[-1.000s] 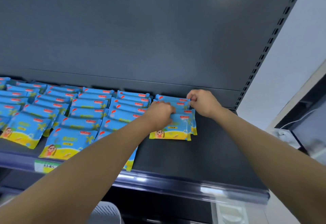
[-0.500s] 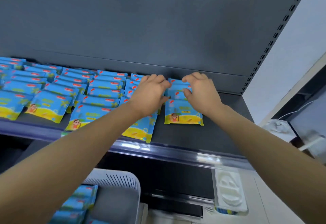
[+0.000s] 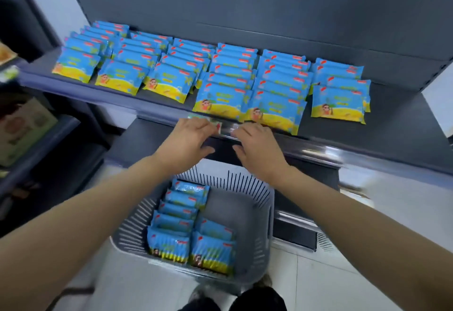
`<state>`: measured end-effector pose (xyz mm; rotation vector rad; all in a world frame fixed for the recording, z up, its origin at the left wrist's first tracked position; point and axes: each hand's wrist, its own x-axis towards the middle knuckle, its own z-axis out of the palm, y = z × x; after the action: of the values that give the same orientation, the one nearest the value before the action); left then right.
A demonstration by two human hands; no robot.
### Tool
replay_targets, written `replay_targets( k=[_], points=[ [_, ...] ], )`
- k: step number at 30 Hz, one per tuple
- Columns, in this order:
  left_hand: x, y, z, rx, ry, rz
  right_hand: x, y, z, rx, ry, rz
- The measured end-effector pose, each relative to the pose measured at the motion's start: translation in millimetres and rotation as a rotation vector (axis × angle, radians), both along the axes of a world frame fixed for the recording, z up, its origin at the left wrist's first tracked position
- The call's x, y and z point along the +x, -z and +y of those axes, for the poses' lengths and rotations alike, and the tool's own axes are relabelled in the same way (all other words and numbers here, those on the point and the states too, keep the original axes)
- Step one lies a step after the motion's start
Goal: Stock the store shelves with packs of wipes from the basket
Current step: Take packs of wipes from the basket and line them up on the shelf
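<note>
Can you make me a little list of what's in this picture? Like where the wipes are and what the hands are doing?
shelf: dark, six rows of blue-yellow packs
last row: far right, looks shorter, bare shelf beside it
basket: grey, below the shelf, spare packs inside
left hand: empty, fingers loose, near shelf's front edge
right hand: empty, fingers loose, beside left hand

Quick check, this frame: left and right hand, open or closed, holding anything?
Left hand: open, fingers loosely spread, holding nothing.
Right hand: open, fingers relaxed, holding nothing.
</note>
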<state>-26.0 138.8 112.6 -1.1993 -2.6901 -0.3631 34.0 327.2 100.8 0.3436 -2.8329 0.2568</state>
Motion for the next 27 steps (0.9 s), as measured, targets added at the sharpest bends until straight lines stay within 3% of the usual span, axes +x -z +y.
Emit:
replay_targets(
  k=[9, 12, 20, 27],
  points=[
    [21.0, 107.5, -91.2, -0.357, -0.042, -0.326, 30.4, 108.4, -63.6, 0.137, -0.074, -0.41],
    [30.8, 131.9, -104.3, -0.47, -0.016, -0.435, 42.1, 139.3, -77.4, 0.177, -0.142, -0.63],
    [43.2, 179.4, -107.8, -0.57, -0.019, -0.727, 59.7, 198.4, -89.1, 0.255, -0.082, -1.137],
    [50.3, 204.4, -103.4, -0.629, -0.031, -0.927, 56.5, 218.8, -98.1, 0.265, 0.023, -1.229]
  ],
)
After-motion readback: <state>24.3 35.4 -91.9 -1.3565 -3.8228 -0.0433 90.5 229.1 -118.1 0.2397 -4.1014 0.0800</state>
